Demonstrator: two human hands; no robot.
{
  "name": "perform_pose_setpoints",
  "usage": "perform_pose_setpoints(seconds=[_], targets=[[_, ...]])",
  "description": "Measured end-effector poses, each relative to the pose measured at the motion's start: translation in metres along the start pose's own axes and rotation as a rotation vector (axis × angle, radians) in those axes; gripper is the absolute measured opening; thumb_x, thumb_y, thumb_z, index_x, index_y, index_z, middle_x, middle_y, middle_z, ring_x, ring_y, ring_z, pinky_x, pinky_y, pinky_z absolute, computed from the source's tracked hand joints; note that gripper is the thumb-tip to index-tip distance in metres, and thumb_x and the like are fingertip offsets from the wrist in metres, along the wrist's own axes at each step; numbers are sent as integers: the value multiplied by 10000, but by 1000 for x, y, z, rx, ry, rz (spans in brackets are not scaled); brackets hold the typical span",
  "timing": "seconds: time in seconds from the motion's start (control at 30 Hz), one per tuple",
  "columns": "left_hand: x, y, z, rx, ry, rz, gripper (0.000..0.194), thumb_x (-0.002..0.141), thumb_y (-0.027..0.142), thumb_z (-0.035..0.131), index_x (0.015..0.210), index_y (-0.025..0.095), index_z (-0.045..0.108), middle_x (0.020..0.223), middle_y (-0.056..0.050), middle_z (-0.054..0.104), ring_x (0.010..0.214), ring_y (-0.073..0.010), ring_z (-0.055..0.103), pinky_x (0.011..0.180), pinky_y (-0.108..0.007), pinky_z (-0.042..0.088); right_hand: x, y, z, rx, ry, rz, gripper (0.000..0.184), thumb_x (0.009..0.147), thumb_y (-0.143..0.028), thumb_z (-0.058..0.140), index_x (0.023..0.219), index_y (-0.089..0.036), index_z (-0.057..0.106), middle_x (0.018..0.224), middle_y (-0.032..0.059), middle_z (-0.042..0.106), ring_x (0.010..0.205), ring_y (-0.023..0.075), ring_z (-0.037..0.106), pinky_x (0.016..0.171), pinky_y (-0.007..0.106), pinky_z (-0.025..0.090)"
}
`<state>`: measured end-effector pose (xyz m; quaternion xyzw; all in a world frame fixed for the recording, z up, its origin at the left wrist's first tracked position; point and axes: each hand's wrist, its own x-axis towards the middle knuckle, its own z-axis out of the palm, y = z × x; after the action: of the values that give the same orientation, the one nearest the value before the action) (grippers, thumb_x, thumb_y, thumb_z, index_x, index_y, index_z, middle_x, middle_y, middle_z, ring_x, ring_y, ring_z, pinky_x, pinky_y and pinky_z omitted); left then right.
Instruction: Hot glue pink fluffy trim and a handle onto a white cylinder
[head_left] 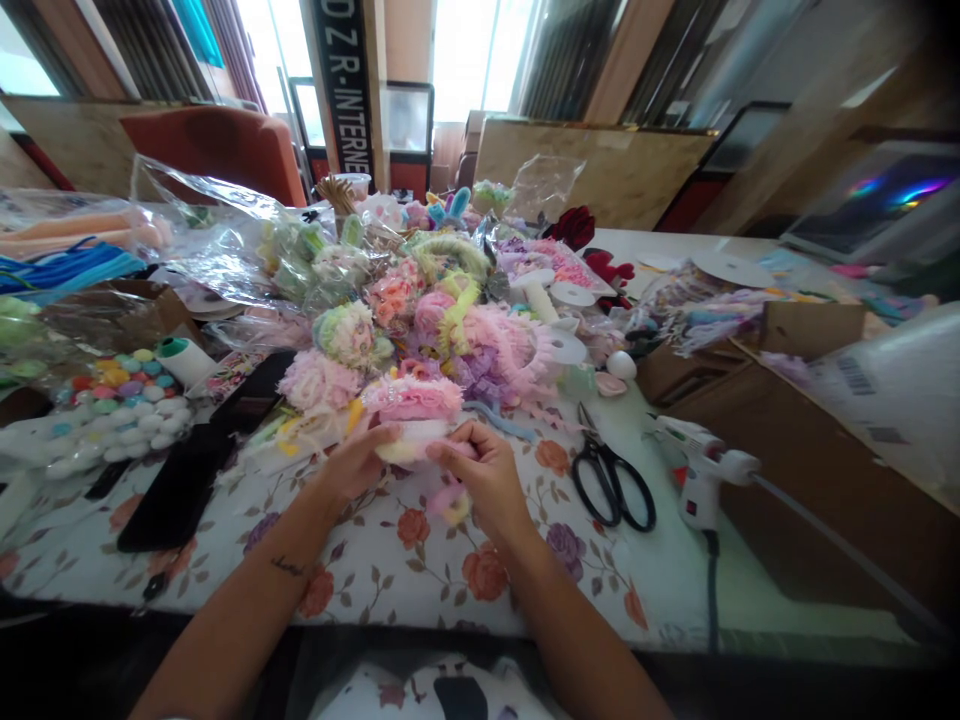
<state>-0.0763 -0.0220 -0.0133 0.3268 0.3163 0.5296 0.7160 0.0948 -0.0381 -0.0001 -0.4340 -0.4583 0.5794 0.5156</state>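
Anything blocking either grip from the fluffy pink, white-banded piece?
Nothing visible: the left hand and right hand both hold the fluffy pink, white-banded piece directly. Black-handled metal scissors lie apart, off to the right.

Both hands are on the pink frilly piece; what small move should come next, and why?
Probably steady the pink frilly piece with the left hand and smooth the pale strip along its near side with the right hand. The right hand's fingers and thumb pinch there, and a pink-and-yellow strand shows just below; whether it joins the strip is unclear.
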Motion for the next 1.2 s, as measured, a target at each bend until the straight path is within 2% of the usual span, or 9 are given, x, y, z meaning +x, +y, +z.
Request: perform_pose_setpoints(seconds=[0.2,0.43,0.63,0.8,0.93,1.07,1.2], targets=[[0,1,0,-29,19,-4,525,673,274,796,1148,83,679,818,-101,768,846,-268,729,759,-295,574,1,-5,-1,43,8,13,359,630,-344,837,583,-194,514,474,-88,438,447,68,372,454,216,272],[-1,-4,-4,-33,20,-45,498,729,266,764,1180,77,667,874,-113,770,854,-256,727,745,-279,572,3,-4,-3,48,-31,33,354,636,-330,826,573,-199,503,492,-80,453,462,85,422,486,235,283],[-1,-3,-1,-54,32,-87,457,752,252,743,1174,92,679,877,-104,772,813,-231,728,681,-242,569,5,0,-5,35,-14,47,354,624,-324,820,567,-199,494,507,-74,459,490,86,398,503,240,262],[-1,-1,-1,-52,78,-162,355,806,264,680,1104,74,706,957,-142,764,829,-245,723,721,-296,587,6,-3,-5,-4,1,74,383,588,-355,832,552,-197,485,508,-72,451,503,83,364,495,240,229],[-1,1,2,-17,111,-203,357,825,278,653,1119,79,697,955,-153,761,786,-253,720,672,-326,595,8,-5,-6,-40,-4,97,419,583,-398,831,556,-199,463,521,-73,443,515,83,354,500,240,237],[-1,3,2,-14,102,-186,360,837,290,639,1116,69,692,980,-162,756,827,-260,717,717,-343,599,11,-1,-5,-109,28,69,421,593,-421,840,639,-201,484,586,-75,457,552,88,372,513,231,288],[0,4,-1,4,105,-136,380,808,326,683,1105,88,686,968,-150,758,848,-266,718,724,-346,603,13,6,-3,-83,52,33,467,579,-430,866,848,-204,558,795,-28,578,717,141,537,628,245,434]])
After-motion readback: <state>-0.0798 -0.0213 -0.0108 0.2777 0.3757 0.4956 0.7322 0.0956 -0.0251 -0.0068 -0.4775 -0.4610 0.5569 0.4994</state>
